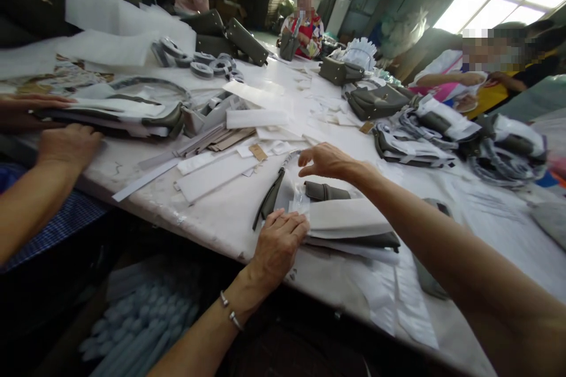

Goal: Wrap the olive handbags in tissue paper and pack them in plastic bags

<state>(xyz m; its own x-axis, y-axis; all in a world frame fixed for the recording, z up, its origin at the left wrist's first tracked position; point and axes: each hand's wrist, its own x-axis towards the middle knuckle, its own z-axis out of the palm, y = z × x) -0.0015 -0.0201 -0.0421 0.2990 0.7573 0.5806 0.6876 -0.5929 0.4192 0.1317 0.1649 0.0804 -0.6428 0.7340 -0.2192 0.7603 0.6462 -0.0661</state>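
Note:
My left hand point(279, 244) lies at the table's near edge, fingers curled and pressing on the clear plastic wrap and white sheet of a flat grey bag piece point(354, 227). My right hand point(325, 161) hovers just beyond it, fingers bent in a loose pinch near a thin chain or cord point(289, 158); whether it holds the cord I cannot make out. A dark grey strap point(268, 198) runs from the bag piece toward the table edge. A small grey rolled part point(326, 191) rests under my right wrist.
A co-worker's hands point(66, 144) at the left press on a wrapped grey bag point(132, 115). White paper strips point(212, 174), tape rolls point(201, 68) and finished grey bags point(375, 100) cover the long white table point(486, 230). Other people sit at the far side and right.

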